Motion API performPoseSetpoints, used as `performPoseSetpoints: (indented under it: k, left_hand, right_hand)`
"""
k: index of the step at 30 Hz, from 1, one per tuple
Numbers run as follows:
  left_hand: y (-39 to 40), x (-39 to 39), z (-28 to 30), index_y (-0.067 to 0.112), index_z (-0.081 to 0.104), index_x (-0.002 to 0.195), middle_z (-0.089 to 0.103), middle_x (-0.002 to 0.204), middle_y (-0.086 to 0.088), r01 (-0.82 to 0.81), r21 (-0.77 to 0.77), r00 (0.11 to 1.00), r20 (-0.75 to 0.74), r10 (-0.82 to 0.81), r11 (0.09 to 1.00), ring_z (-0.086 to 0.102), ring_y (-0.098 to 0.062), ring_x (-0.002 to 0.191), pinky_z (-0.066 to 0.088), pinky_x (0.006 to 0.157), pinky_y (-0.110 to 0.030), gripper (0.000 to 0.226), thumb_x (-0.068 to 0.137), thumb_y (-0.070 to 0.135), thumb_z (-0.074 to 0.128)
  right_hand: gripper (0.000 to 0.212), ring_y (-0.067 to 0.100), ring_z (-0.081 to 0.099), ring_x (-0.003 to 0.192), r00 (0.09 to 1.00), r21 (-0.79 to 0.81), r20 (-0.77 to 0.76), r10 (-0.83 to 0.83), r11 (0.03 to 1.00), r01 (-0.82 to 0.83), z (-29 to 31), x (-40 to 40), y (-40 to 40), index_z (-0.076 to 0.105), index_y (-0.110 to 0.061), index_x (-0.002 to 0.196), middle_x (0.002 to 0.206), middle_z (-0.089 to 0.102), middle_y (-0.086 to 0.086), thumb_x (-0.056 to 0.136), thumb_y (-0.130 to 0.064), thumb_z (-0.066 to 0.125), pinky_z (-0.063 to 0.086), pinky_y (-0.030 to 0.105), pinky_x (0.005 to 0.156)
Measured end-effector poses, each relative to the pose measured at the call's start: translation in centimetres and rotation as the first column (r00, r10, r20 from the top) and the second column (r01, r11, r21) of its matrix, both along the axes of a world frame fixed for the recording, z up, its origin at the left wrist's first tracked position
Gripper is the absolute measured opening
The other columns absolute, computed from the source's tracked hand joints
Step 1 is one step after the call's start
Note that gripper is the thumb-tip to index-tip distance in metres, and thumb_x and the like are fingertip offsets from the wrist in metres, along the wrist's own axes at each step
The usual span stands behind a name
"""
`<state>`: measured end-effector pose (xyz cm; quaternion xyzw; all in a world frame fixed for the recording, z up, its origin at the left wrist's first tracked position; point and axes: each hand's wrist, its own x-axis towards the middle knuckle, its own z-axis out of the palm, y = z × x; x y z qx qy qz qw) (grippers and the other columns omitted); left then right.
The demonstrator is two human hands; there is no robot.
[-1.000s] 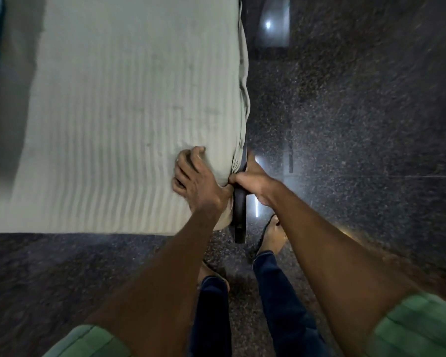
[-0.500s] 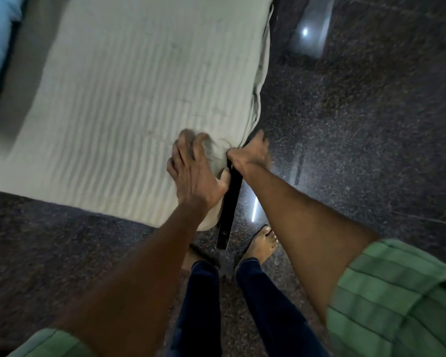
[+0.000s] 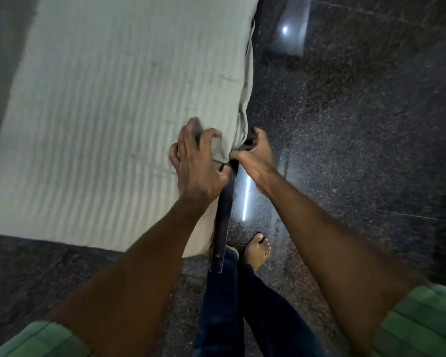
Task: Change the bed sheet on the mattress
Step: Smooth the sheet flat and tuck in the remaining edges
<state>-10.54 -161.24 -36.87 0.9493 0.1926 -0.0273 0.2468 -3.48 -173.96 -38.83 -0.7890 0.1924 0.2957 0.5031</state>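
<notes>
sleeves (image 3: 422, 323) of green cloth show at the near edge, and below them dark blue trousers (image 3: 224, 305) and a bare foot (image 3: 258, 249) stand on the dark speckled floor (image 3: 358, 150). a dark bed frame bar (image 3: 223, 222) runs from near the foot up to the near right corner of the mattress. both arms reach to this corner. the left hand (image 3: 196, 161) lies on top of the corner with curled fingers and grasps a bunch of the pale striped bed sheet (image 3: 113, 104). just right of it, the right hand (image 3: 255, 155) is at the side edge of the mattress, its fingers bent around the gathered sheet there, touching the top of the bar. the sheet covers the mattress from this corner to the far left, with folds hanging along the right side. on the far floor a bright light reflection (image 3: 285, 29) shines.
</notes>
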Motion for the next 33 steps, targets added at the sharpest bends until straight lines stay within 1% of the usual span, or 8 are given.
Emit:
performPoseSetpoints:
  k: [8,12,15,18,21,24,28,33]
  left_hand:
    - [0.7,3.1,-0.8,0.026,0.016,0.162,0.003,0.171,-0.014,-0.082,-0.031,0.994,-0.077,0.08,0.996,0.003,-0.033,0.158,0.014,0.123,-0.055,0.112,0.066,0.049,0.069]
    - [2.2,2.7,-1.1,0.033,0.012,0.164,-0.001,0.173,-0.007,-0.009,-0.054,0.998,-0.057,0.006,0.998,0.003,-0.027,0.159,0.014,0.123,-0.056,0.112,0.067,0.054,0.064]
    - [2.5,2.6,-1.1,0.037,0.013,0.163,-0.001,0.173,-0.003,-0.027,-0.069,0.998,-0.057,0.023,0.997,0.002,-0.023,0.159,0.014,0.122,-0.055,0.115,0.063,0.055,0.067]
    - [2.4,2.8,-0.9,0.04,0.014,0.161,0.0,0.173,0.002,-0.065,-0.099,0.996,-0.073,0.058,0.993,0.001,-0.019,0.16,0.015,0.122,-0.056,0.115,0.063,0.055,0.071]
    - [2.6,2.8,-0.8,0.04,0.015,0.161,-0.001,0.173,0.003,-0.061,-0.101,0.995,-0.087,0.052,0.993,-0.001,-0.017,0.16,0.015,0.122,-0.056,0.113,0.064,0.056,0.07]
    - [2.5,3.0,-0.6,0.038,0.015,0.161,-0.002,0.173,0.002,-0.065,-0.074,0.993,-0.102,0.058,0.995,0.001,-0.019,0.159,0.016,0.121,-0.058,0.11,0.067,0.058,0.069]
    - [1.7,4.1,-0.1,0.036,0.026,0.156,0.011,0.171,0.0,-0.16,-0.058,0.983,-0.101,0.154,0.985,0.012,-0.022,0.157,0.02,0.117,-0.058,0.105,0.065,0.055,0.074]
    - [1.1,5.7,0.1,0.032,0.043,0.14,0.034,0.156,-0.001,-0.264,0.031,0.962,-0.056,0.266,0.964,0.029,-0.024,0.148,0.03,0.107,-0.054,0.093,0.056,0.057,0.074]
  right_hand:
    - [0.118,0.035,0.03,0.146,0.974,-0.533,-0.035,0.225,0.82,-0.208,0.4,3.0,4.2,0.009,-0.027,0.162,0.16,0.032,0.008,0.068,-0.034,0.08,0.036,0.06,0.112]
    - [0.096,0.034,0.054,0.131,0.97,-0.394,-0.154,0.187,0.889,-0.234,-0.2,4.3,3.8,0.037,-0.017,0.146,0.143,0.053,0.011,0.061,-0.037,0.077,0.049,0.046,0.105]
    - [0.073,0.014,0.064,0.106,0.963,-0.117,-0.186,0.193,0.969,-0.217,0.3,3.5,2.9,0.045,-0.022,0.138,0.124,0.065,-0.003,0.077,-0.026,0.083,0.054,0.029,0.076]
    - [0.05,0.021,0.067,0.106,0.958,0.055,-0.259,0.124,0.992,-0.114,0.2,3.1,2.3,0.058,-0.026,0.122,0.111,0.072,-0.005,0.076,-0.015,0.074,0.055,0.043,0.086]
    - [0.036,0.018,0.067,0.1,0.976,0.146,-0.215,-0.047,0.986,0.08,1.3,4.1,1.9,0.065,-0.023,0.103,0.098,0.074,-0.007,0.072,-0.007,0.072,0.053,0.037,0.079]
    - [0.073,0.006,0.059,0.107,0.996,-0.001,0.029,-0.081,0.997,0.081,2.3,5.6,1.6,0.054,-0.018,0.137,0.119,0.063,-0.012,0.071,-0.002,0.082,0.054,0.021,0.087]
    - [0.126,0.025,0.052,0.132,0.99,-0.318,0.142,0.009,0.947,0.037,2.0,8.6,2.8,0.028,-0.025,0.159,0.147,0.053,0.004,0.048,-0.044,0.085,0.049,0.043,0.109]
    - [0.103,0.03,0.057,0.124,0.976,-0.4,0.128,0.177,0.91,-0.113,-0.1,11.7,3.9,0.047,-0.03,0.143,0.133,0.062,0.002,0.046,-0.047,0.077,0.052,0.044,0.105]
